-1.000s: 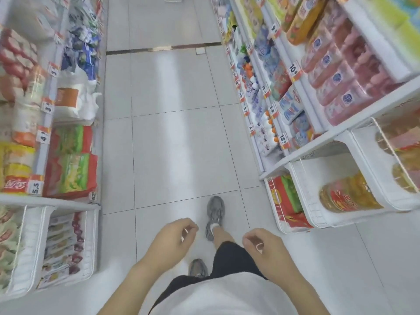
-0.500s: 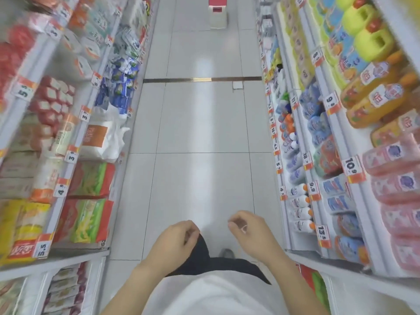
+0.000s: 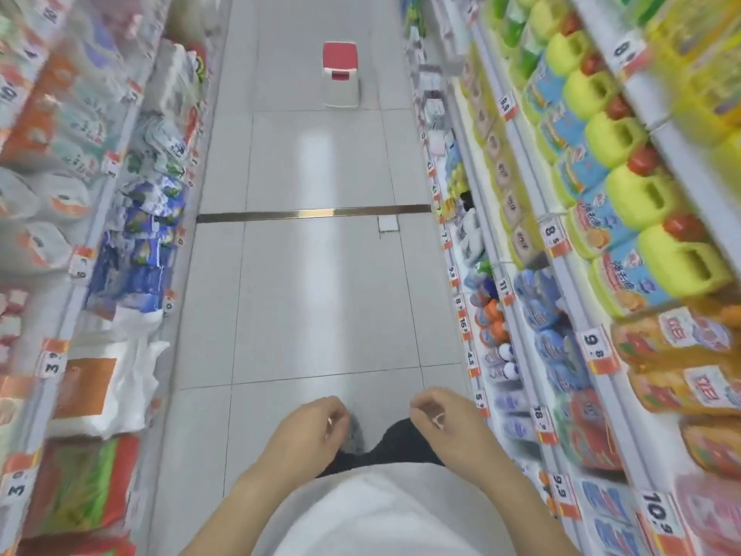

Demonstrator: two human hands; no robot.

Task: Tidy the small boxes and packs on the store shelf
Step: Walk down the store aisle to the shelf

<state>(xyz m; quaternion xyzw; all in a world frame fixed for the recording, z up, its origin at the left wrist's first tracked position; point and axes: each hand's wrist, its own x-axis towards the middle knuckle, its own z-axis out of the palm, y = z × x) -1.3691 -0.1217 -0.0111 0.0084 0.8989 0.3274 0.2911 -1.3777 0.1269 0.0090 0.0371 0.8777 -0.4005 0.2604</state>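
Note:
I stand in a store aisle between two long shelves. My left hand [image 3: 305, 429] and my right hand [image 3: 449, 425] hang in front of my waist over the tiled floor, fingers loosely curled, holding nothing. Small boxes and packs [image 3: 435, 110] line the right shelf farther down the aisle, blurred. Yellow-green jugs [image 3: 641, 194] and orange bottles [image 3: 677, 343] fill the near right shelf. The left shelf holds white bags [image 3: 104, 387], blue packs [image 3: 140, 250] and red-green packs [image 3: 80, 487]. Neither hand touches a shelf.
A red-topped white step stool [image 3: 341, 74] stands in the aisle far ahead. A metal floor strip [image 3: 312, 213] crosses the tiles midway. Price tags [image 3: 593, 347] run along the shelf edges on both sides.
The view has tilted up and moved forward along the aisle; the stool and farther shelves now show. Both hands stay curled at my waist, holding nothing.

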